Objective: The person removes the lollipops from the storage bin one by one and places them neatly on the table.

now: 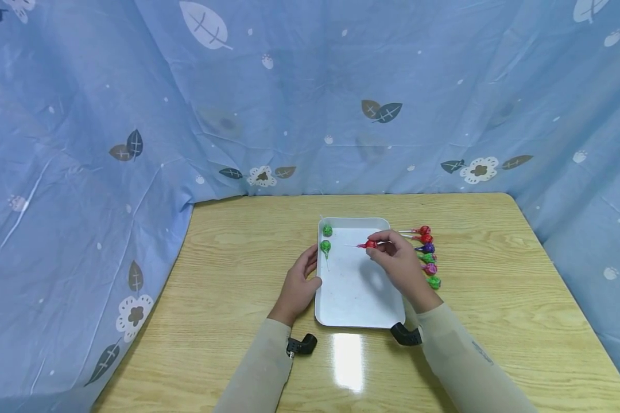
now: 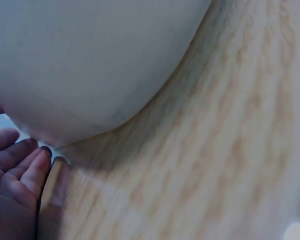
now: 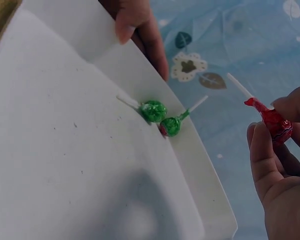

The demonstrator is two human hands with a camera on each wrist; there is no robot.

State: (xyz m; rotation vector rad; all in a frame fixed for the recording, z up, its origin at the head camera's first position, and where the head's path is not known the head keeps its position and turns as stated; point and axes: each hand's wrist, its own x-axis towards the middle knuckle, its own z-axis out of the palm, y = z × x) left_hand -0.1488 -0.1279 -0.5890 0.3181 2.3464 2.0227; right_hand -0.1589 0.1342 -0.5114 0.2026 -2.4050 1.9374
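My right hand (image 1: 399,261) pinches a red-wrapped lollipop (image 3: 276,125) by its candy end, holding it above the white tray (image 1: 359,298). Its white stick points left in the head view. Along the tray's left side, my left hand (image 1: 298,287) holds the edge, thumb over the rim and fingers against the outer wall. Two green-wrapped lollipops lie inside by the left wall: one (image 1: 328,230) in the far corner, the other (image 1: 325,246) just nearer, its stick pointing toward me. In the left wrist view, the left fingers (image 2: 34,170) meet the tray's underside edge.
To the right of the tray, several wrapped lollipops form a column: red (image 1: 426,230) ones at the far end, then purple (image 1: 427,248), green, pink (image 1: 430,269) and green (image 1: 434,282). The wooden table (image 1: 237,252) is backed by a blue patterned curtain (image 1: 310,74).
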